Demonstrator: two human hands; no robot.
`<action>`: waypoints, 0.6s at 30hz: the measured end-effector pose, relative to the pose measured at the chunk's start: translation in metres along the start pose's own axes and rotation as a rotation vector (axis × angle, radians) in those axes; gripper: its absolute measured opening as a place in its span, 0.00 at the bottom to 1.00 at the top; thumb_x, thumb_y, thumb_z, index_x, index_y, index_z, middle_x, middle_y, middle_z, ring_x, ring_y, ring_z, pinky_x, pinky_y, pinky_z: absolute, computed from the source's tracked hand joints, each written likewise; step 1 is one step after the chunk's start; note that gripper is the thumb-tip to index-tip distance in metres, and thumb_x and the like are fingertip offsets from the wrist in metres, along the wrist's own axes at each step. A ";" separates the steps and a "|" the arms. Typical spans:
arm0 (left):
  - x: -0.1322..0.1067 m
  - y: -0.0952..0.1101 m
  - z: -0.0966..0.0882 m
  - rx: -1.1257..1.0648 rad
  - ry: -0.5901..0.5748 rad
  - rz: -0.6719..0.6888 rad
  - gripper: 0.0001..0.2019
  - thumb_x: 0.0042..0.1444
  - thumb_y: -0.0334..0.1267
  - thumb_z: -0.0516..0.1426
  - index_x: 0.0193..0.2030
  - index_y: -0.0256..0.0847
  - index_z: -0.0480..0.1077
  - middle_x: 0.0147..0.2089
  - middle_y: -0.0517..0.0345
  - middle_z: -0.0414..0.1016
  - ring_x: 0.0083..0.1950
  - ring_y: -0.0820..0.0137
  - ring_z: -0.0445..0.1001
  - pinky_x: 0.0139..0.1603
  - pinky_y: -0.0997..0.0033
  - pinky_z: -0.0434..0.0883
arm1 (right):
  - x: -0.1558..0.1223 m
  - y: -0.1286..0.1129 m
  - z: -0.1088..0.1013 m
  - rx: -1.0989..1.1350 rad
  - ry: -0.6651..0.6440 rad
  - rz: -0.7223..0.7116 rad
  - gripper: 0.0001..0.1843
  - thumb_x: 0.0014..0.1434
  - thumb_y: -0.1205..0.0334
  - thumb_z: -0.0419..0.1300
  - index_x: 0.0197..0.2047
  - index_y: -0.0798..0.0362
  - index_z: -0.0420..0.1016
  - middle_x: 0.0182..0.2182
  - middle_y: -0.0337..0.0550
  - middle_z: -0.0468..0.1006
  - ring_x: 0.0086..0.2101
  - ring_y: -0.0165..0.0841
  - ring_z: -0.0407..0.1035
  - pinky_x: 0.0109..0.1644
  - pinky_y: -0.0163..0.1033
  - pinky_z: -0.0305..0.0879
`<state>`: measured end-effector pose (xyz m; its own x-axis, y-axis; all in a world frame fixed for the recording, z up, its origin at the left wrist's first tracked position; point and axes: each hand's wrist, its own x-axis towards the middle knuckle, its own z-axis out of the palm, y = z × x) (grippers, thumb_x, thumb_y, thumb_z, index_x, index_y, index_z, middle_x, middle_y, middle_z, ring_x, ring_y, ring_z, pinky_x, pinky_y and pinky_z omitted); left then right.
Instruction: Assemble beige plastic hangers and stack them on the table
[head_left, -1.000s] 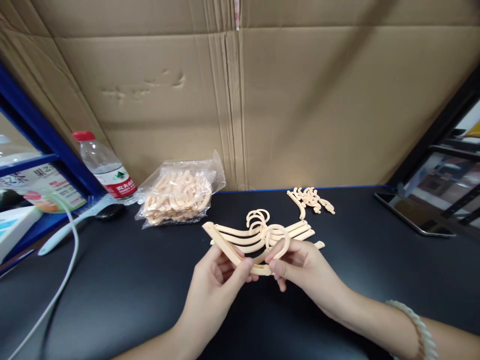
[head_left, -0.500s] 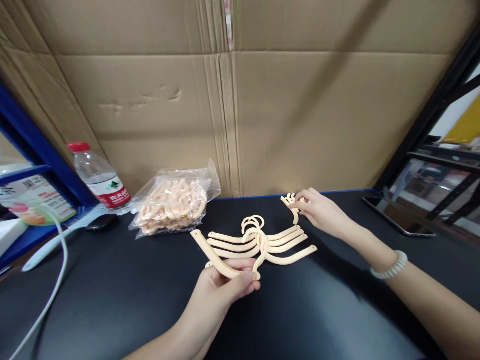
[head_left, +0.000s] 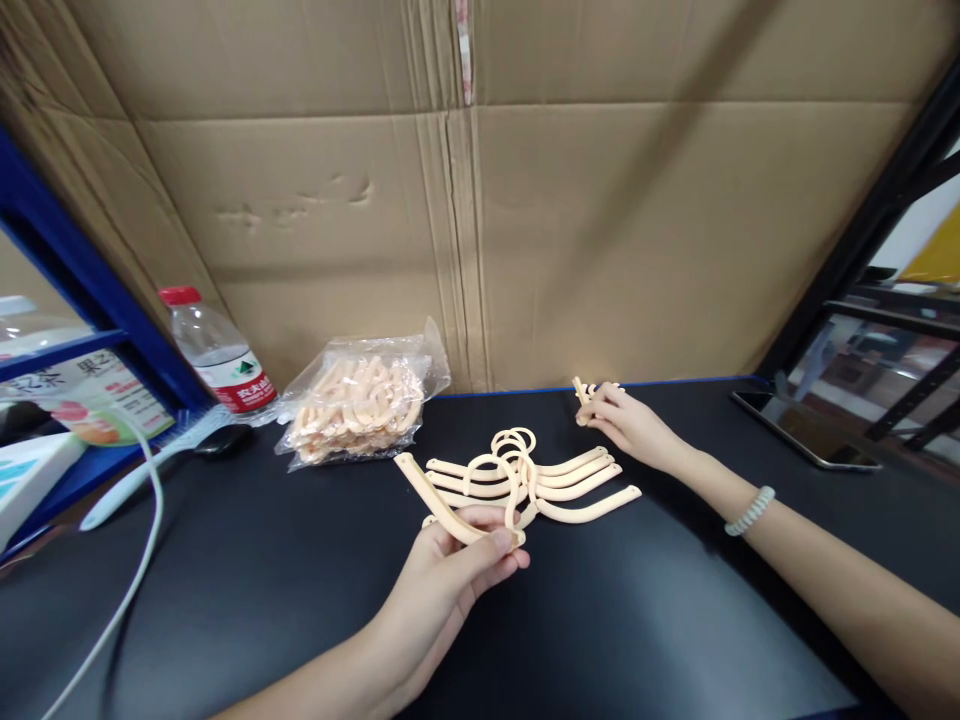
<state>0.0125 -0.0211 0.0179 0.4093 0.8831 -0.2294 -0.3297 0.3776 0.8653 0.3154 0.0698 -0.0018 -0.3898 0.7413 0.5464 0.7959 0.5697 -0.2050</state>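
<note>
Between the thumb and fingers of my left hand [head_left: 457, 585] is a beige plastic hanger piece [head_left: 431, 500], one curved arm pointing up and left, with a hook rising beside my fingertips. Just beyond it, several hangers [head_left: 581, 484] with hooks lie overlapped on the black table. My right hand [head_left: 630, 425] reaches to the back of the table, its fingers pinched on a beige hanger arm [head_left: 581, 393]. More small beige pieces [head_left: 611, 386] show behind those fingers, partly hidden.
A clear bag [head_left: 360, 400] of beige hanger parts lies at the back left. Beside it are a red-capped water bottle [head_left: 225, 350], a light blue brush [head_left: 142, 485] and a white cable [head_left: 146, 560]. A phone [head_left: 806, 430] lies at the right, and cardboard [head_left: 600, 250] walls the back.
The view has shifted slightly, moving the scene a little to the right. The hook at my left hand has tilted left. At the back, my right hand has lifted and turned a hanger arm upright.
</note>
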 end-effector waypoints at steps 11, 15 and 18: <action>0.003 0.001 -0.004 0.045 0.007 0.072 0.10 0.45 0.36 0.70 0.32 0.35 0.77 0.33 0.58 0.74 0.33 0.74 0.75 0.37 0.79 0.73 | -0.006 -0.115 -0.008 1.191 0.131 0.448 0.15 0.60 0.52 0.63 0.45 0.53 0.69 0.34 0.48 0.80 0.34 0.39 0.75 0.40 0.43 0.71; 0.004 0.001 -0.002 0.070 -0.005 0.093 0.09 0.45 0.36 0.70 0.31 0.35 0.77 0.33 0.57 0.75 0.33 0.73 0.75 0.37 0.79 0.73 | -0.010 -0.133 -0.005 1.566 0.021 0.538 0.14 0.59 0.55 0.63 0.45 0.55 0.74 0.39 0.52 0.79 0.38 0.41 0.75 0.44 0.45 0.70; 0.005 0.000 -0.003 0.079 -0.008 0.101 0.09 0.45 0.36 0.70 0.31 0.35 0.77 0.33 0.57 0.75 0.33 0.73 0.75 0.37 0.78 0.73 | -0.013 -0.136 -0.001 1.648 0.018 0.622 0.14 0.59 0.55 0.64 0.42 0.56 0.76 0.39 0.50 0.78 0.35 0.36 0.74 0.41 0.40 0.69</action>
<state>0.0117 -0.0160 0.0154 0.3848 0.9129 -0.1361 -0.3016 0.2637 0.9162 0.2131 -0.0177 0.0198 -0.2241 0.9712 0.0814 -0.4477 -0.0284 -0.8937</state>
